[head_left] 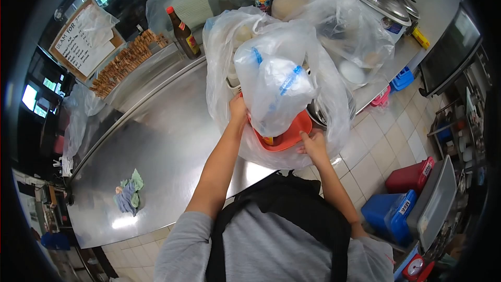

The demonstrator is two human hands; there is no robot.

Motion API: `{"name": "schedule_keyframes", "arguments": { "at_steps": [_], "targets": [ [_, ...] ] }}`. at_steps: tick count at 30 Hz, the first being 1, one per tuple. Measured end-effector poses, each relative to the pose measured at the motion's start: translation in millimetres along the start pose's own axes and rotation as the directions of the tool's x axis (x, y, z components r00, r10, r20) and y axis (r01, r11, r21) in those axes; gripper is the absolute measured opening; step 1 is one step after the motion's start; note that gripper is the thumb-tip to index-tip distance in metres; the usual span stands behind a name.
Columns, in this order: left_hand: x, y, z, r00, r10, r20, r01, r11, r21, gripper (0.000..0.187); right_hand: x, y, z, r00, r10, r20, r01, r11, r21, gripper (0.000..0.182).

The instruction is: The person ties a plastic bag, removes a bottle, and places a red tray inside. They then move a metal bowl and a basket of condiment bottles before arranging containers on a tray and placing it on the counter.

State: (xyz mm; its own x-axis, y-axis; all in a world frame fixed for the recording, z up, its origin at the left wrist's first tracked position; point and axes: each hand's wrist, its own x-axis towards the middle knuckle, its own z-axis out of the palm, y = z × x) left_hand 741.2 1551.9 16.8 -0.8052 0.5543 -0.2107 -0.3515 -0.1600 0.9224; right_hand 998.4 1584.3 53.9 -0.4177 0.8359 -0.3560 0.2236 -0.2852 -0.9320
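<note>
An orange plastic basin (pixel 288 136) sits on the steel counter (pixel 167 146), wrapped in a large clear plastic bag (pixel 222 68). A knotted clear bag (pixel 276 89) with white contents and blue markings rests in the basin. My left hand (pixel 238 110) grips the basin's left rim through the plastic. My right hand (pixel 314 145) holds the basin's near right edge, fingers spread over the plastic. More white containers show inside the big bag behind the basin.
A brown sauce bottle (pixel 183 32) stands at the back. Another filled clear bag (pixel 344 26) and rice cookers (pixel 381 2) lie to the right. A crumpled cloth (pixel 128 194) rests at the counter's left. Red and blue tubs (pixel 396 198) stand on the tiled floor.
</note>
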Motion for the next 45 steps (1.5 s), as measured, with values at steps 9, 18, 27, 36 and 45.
{"name": "schedule_keyframes", "arguments": {
  "at_steps": [9,18,27,36,45],
  "targets": [
    [-16,1,1,0.998,0.051,-0.021,-0.054,0.982,-0.182,0.028,3,-1,12,0.982,-0.186,0.036,0.179,0.974,0.137,0.045],
    [-33,1,-17,0.992,0.05,-0.119,-0.068,0.986,-0.153,0.034,-8,-19,10,0.977,-0.116,0.182,0.091,0.986,0.14,0.046],
    [-49,26,-12,0.982,0.042,-0.182,-0.079,0.977,-0.199,0.041,-5,-35,6,0.961,-0.15,0.231,0.119,0.982,0.145,0.047],
    [-98,82,13,0.971,0.096,-0.22,-0.147,0.963,-0.227,0.039,-23,-76,-8,0.952,-0.185,0.243,0.186,0.982,0.018,0.048],
    [-137,125,36,0.945,0.11,-0.307,-0.186,0.956,-0.229,0.032,-43,-135,-25,0.927,-0.199,0.319,0.206,0.978,0.012,0.047]
  ]
}}
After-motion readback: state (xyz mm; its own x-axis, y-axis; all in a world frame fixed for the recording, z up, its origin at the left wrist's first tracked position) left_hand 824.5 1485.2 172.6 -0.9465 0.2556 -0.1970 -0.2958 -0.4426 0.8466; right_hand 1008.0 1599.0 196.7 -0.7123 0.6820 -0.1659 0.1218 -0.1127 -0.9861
